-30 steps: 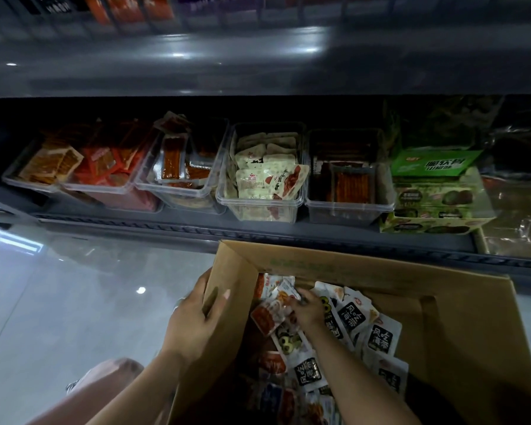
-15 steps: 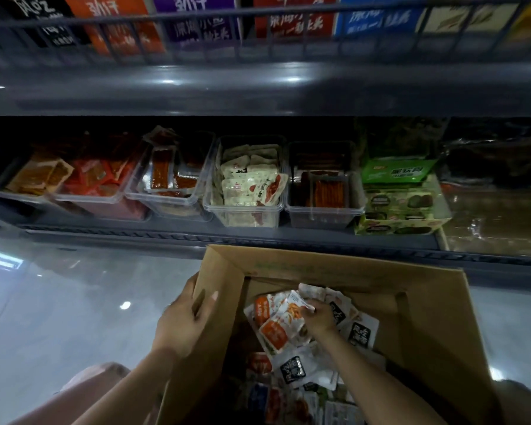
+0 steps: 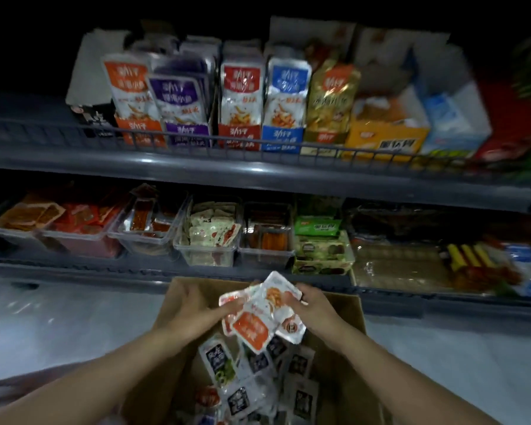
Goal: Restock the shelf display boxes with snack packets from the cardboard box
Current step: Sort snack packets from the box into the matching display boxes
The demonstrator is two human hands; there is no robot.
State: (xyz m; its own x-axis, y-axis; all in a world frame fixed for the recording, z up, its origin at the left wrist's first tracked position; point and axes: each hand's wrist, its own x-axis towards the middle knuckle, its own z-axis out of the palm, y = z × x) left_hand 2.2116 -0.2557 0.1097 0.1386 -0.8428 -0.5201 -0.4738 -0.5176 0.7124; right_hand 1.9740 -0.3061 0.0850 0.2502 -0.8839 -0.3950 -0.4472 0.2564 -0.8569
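Both forearms reach forward over the box [image 3: 347,308], and the hands meet above its far end. The left hand [image 3: 193,314], palm turned inward, curls its fingers round the left side of a bundle of packets [image 3: 264,311]. The right hand [image 3: 311,308] grips the bundle's right side. The bundle is held above the box, clear of the loose packets [image 3: 258,363] lying inside it. Beyond the box, clear tubs [image 3: 209,240] stand in a row on the lower shelf. Display boxes [image 3: 242,136] line the shelf higher up beyond the box.
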